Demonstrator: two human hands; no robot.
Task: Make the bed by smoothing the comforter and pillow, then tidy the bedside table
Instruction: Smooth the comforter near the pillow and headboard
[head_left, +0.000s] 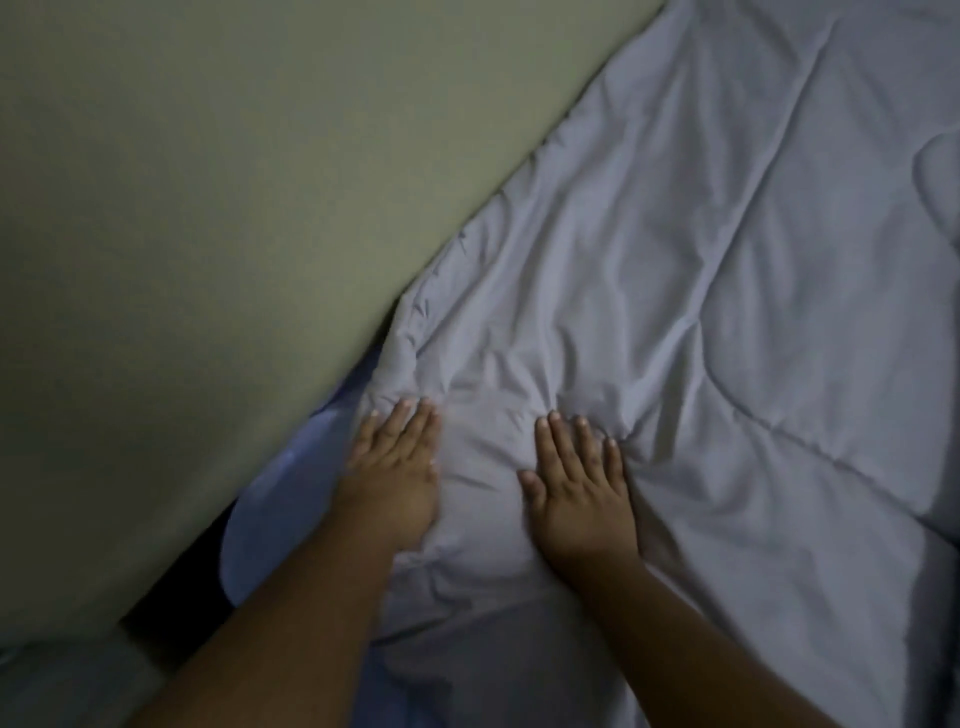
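Note:
A grey quilted comforter (701, 291) covers the bed, wrinkled and bunched near its edge by the wall. My left hand (397, 470) lies flat, palm down, on the comforter's edge. My right hand (579, 486) lies flat on the comforter a short way to the right, fingers spread. A puffed ridge of fabric stands between the two hands. A lighter blue sheet (291, 483) shows beyond the comforter's edge to the left of my left hand. No pillow and no bedside table are in view.
A pale green wall (234, 208) runs diagonally along the bed's left side. A dark gap (182, 608) lies between the wall and the bed at lower left. The room is dim.

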